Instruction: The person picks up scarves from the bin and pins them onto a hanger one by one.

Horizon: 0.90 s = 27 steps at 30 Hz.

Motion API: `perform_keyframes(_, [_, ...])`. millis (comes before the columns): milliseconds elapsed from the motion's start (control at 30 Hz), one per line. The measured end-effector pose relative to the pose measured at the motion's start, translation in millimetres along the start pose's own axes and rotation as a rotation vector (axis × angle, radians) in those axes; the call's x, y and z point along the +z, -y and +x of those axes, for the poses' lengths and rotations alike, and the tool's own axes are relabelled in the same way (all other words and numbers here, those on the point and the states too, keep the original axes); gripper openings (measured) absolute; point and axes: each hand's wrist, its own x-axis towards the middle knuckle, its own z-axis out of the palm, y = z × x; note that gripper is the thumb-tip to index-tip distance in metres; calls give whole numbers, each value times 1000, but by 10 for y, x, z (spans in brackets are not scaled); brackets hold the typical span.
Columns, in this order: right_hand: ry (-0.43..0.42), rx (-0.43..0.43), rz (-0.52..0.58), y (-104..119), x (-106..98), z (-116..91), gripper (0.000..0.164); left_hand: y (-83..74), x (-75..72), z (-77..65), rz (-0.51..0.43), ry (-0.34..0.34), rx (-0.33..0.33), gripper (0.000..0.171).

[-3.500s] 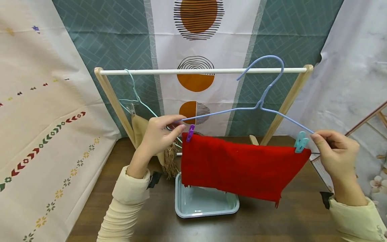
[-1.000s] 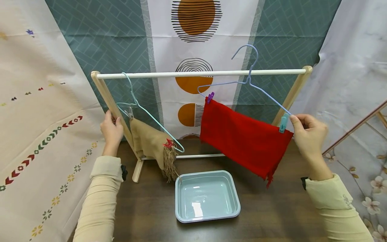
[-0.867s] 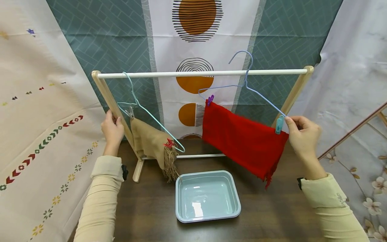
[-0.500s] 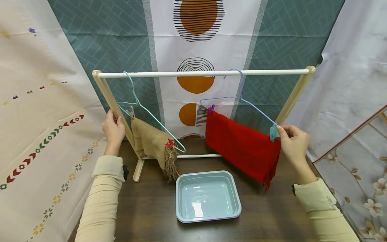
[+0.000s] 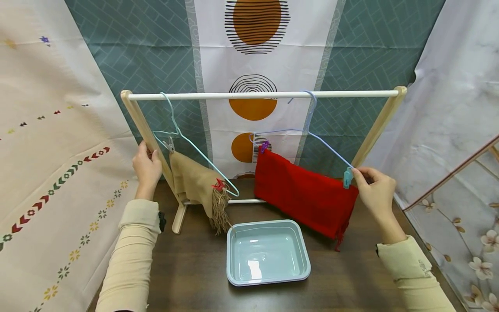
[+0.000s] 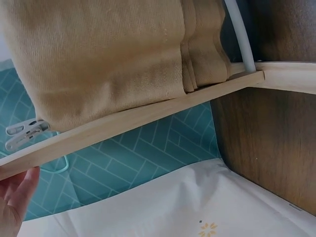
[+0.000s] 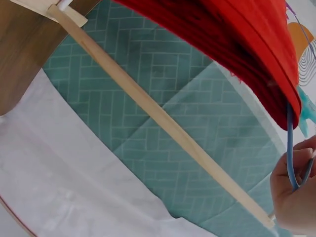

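My left hand [image 5: 147, 168] grips the left wooden post [image 5: 141, 125] of a drying rack. In the left wrist view its fingers [image 6: 24, 190] lie against that post. On the right, my right hand [image 5: 377, 190] pinches the lower right corner of a blue clothes hanger [image 5: 329, 148]. The hanger's hook lies over the rack's white rail [image 5: 249, 95], right of the middle. A folded red cloth [image 5: 304, 190] with a fringe hangs from the hanger at a tilt, its right side lower. A purple clothespin [image 5: 265, 146] and a teal clothespin [image 5: 348, 177] clip it.
A mint hanger [image 5: 195, 149] at the rail's left end carries a tan fringed cloth [image 5: 192, 177], clipped with a grey clothespin [image 5: 170, 144] and a red clothespin [image 5: 219, 185]. A pale blue basin [image 5: 269, 282] stands on the dark wooden table [image 5: 187, 268]. Patterned fabric hangs around.
My left hand has let go of the blue hanger and taken hold of the rack's left post. The right hand has lowered the hanger, bringing its hook down over the rail.
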Motion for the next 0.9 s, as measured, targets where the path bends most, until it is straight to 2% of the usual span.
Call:
perform_keyframes(100, [14, -25, 1, -13, 12, -40, 6, 10, -12, 4, -6, 4, -12, 25])
perform_keyframes(200, [28, -13, 25, -13, 12, -113, 8, 10, -41, -33, -38, 28, -24, 29])
perform_keyframes(400, [56, 86, 95, 59, -52, -276, 14, 11, -146, -239, -143, 110, -30, 42])
perform_keyframes(567, [68, 130, 128, 116, -177, -380, 19, -21, -240, -438, -175, 119, -18, 45])
perform_keyframes(700, [50, 47, 69, 83, -278, -432, 23, -26, -348, -614, -160, 99, 69, 47])
perform_keyframes(900, [-26, -120, -67, -120, -435, -528, 28, 25, -529, -910, -30, 67, 293, 56])
